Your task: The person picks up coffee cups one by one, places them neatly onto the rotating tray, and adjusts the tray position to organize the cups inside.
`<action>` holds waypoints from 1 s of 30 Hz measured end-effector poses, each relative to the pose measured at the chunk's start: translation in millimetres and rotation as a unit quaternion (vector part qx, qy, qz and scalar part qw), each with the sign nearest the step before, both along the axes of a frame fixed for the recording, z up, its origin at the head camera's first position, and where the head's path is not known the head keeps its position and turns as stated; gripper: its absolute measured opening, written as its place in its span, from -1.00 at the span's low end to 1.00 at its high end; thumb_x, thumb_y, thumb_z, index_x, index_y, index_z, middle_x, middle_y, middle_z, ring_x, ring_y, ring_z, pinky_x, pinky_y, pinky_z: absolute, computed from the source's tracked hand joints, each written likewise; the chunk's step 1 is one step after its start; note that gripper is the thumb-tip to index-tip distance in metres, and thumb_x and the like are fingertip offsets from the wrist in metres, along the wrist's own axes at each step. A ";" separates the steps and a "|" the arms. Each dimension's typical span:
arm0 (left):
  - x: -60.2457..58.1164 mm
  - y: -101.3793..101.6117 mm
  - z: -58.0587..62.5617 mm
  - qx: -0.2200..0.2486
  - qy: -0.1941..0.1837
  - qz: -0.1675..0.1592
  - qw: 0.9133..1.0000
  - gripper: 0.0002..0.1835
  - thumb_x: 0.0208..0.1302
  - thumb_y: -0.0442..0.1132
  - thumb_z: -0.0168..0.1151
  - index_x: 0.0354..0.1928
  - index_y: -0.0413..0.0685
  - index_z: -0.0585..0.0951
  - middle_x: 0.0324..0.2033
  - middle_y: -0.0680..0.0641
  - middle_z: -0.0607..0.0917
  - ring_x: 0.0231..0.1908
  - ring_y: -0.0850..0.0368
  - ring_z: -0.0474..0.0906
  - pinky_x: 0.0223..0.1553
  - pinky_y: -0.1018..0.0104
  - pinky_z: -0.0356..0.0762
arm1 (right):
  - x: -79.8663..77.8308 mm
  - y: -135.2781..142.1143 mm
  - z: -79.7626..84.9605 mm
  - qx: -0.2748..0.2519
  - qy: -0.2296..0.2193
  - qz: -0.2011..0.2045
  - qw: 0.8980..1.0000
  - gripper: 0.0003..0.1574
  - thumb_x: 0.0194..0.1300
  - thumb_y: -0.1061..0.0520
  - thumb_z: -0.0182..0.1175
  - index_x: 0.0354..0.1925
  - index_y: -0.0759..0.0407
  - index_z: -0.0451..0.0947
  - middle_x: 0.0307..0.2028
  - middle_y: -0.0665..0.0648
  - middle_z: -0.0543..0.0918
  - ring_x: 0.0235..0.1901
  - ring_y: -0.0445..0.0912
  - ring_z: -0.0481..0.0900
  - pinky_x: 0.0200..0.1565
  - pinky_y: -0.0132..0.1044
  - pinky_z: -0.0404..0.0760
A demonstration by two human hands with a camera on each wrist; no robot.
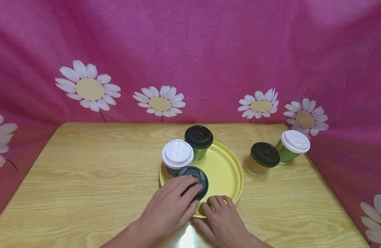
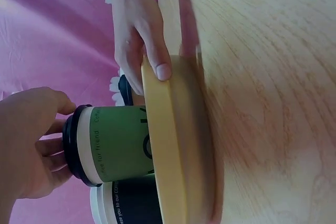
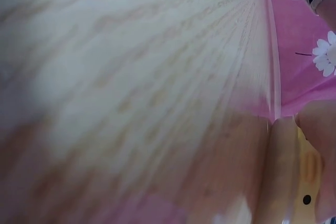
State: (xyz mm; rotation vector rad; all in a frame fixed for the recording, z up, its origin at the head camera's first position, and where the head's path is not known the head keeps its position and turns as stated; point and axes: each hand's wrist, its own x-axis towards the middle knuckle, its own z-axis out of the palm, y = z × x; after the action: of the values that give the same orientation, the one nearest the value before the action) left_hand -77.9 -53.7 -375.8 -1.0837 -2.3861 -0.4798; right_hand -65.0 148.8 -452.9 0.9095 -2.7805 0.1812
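My left hand [image 1: 173, 203] rests over the black lid [image 1: 203, 175] of a green paper coffee cup [image 2: 118, 142], its thumb and fingers curled about the lid's edge. This cup stands upright on a round yellow tray [image 1: 224, 168], at the near left. With its thumb outside and fingers over the rim, my right hand [image 1: 222, 218] grips the tray's near edge. Behind the left hand, a dark cup with a white lid [image 1: 178, 154] and a green cup with a black lid [image 1: 199, 137] share the tray. The right wrist view catches only part of the tray [image 3: 286, 177] and fingers.
Right of the tray, a brown cup with a black lid [image 1: 263, 158] stands on the wooden table [image 1: 94, 179]. Close behind it is a green cup with a white lid [image 1: 292, 146]. A pink cloth with daisies [image 1: 209, 62] hangs around the table's back and sides.
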 end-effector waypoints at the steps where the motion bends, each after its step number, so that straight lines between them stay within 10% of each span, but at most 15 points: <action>1: -0.2 0.0 -0.3 0.000 0.001 0.000 1.000 -0.65 0.18 -0.15 0.14 0.00 -0.10 0.56 -0.01 -0.07 0.50 0.05 0.05 0.38 0.14 0.18 0.31 | 0.1 -0.3 0.4 0.001 0.000 0.000 1.000 -0.54 0.27 -0.36 -0.12 -0.44 -0.10 0.44 -0.39 -0.07 0.43 -0.26 -0.11 0.41 -0.11 -0.12 0.35; 20: -1.2 -3.2 1.6 -0.012 -0.008 0.012 1.000 -0.68 0.16 -0.17 0.13 -0.06 -0.10 0.59 -0.03 -0.06 0.52 0.04 0.07 0.38 0.17 0.24 0.27 | 2.1 -5.0 14.4 0.027 -0.065 -0.005 0.998 -0.44 0.28 -0.39 -0.19 -0.31 -0.03 0.49 -0.31 -0.03 0.45 -0.17 -0.08 0.40 -0.04 -0.11 0.37; 30: -1.9 -2.4 1.5 -0.005 -0.003 0.009 1.000 -0.69 0.15 -0.18 0.14 -0.07 -0.11 0.58 -0.04 -0.06 0.51 0.04 0.06 0.38 0.17 0.23 0.27 | -13.8 25.6 18.9 -0.006 0.027 0.032 0.999 -0.39 0.21 -0.40 -0.05 -0.23 0.05 0.57 -0.26 -0.01 0.49 -0.15 -0.08 0.40 0.03 -0.15 0.32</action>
State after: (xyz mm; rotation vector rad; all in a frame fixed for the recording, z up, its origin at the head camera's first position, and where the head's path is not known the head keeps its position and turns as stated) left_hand -79.8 -56.0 -374.4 -1.0654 -2.4029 -0.4664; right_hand -78.8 174.5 -434.0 0.9861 -2.6992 0.1799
